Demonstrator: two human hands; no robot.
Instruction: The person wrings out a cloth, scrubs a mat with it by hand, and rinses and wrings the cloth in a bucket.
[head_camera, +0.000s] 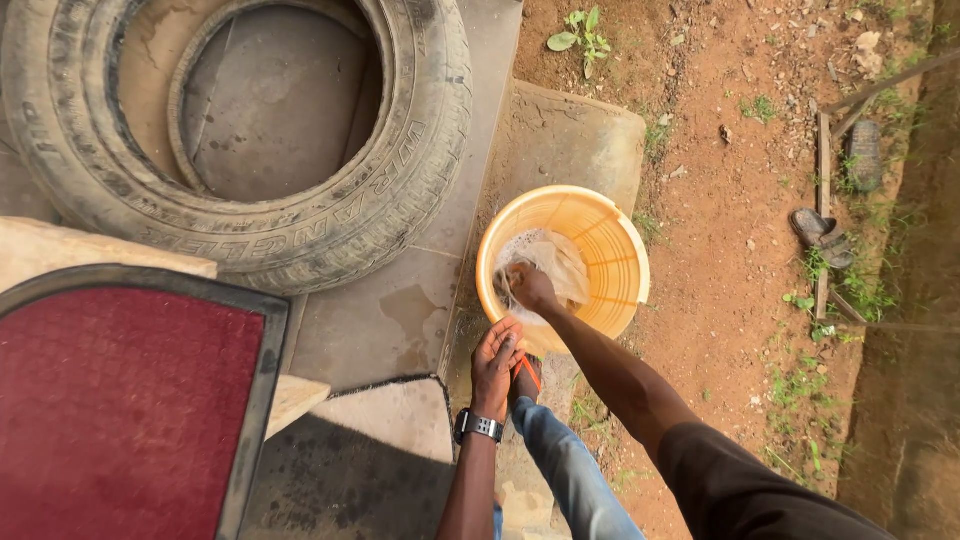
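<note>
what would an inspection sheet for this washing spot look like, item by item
surface: wet concrete slab beside bare red soil
job's things: yellow bucket holding a pale cloth in sudsy water
clutter: old tyre, red mat, sandal on the soil
grips: right hand shut on the cloth inside the bucket; left hand rests at the bucket's near rim, grip unclear; wristwatch on the left wrist
cables: nothing seen
surroundings: weeds, wooden sticks
</note>
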